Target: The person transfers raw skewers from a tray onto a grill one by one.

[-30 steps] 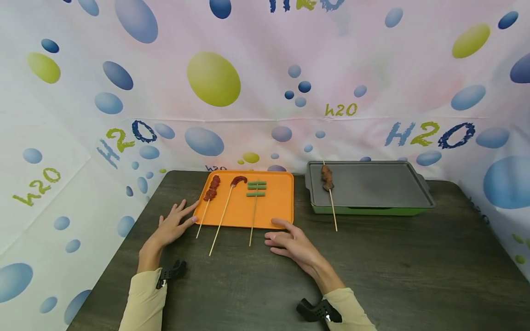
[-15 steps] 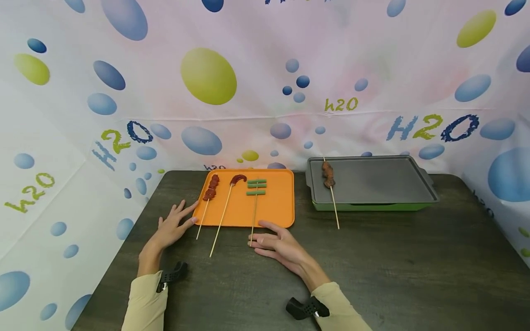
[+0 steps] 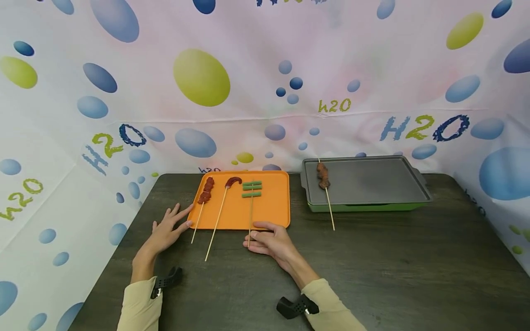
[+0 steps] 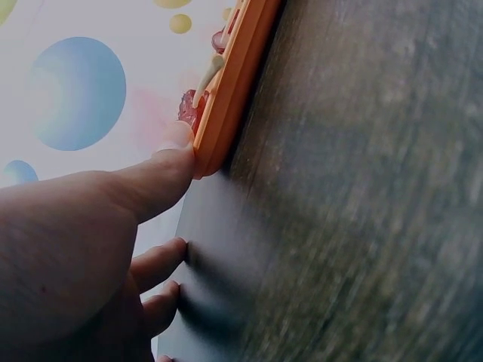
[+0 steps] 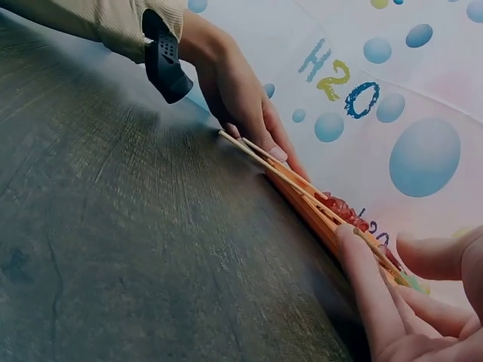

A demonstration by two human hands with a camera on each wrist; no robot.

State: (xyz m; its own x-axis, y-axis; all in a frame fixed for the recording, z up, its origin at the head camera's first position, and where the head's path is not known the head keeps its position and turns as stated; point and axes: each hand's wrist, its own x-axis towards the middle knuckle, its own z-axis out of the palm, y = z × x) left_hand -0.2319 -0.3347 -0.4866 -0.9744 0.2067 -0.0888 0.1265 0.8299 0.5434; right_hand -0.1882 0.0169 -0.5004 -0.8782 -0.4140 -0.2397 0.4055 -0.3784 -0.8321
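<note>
Green skewer (image 3: 251, 195) lies on the tray (image 3: 271, 207), just right of its middle, its stick jutting past the near edge. At that edge the right hand (image 3: 273, 243) is around the stick, fingers apart with a gap showing; whether they touch it, I cannot tell. At the tray's near left corner, the left hand (image 3: 162, 234) has its fingers spread, the thumb touching the rim. Curled skewer (image 3: 228, 184) and red skewer (image 3: 205, 191) lie on the tray's left half. Right of the tray, on the surface (image 3: 352, 266), stands the grill (image 3: 372, 181), bearing a brown skewer (image 3: 323, 176).
</note>
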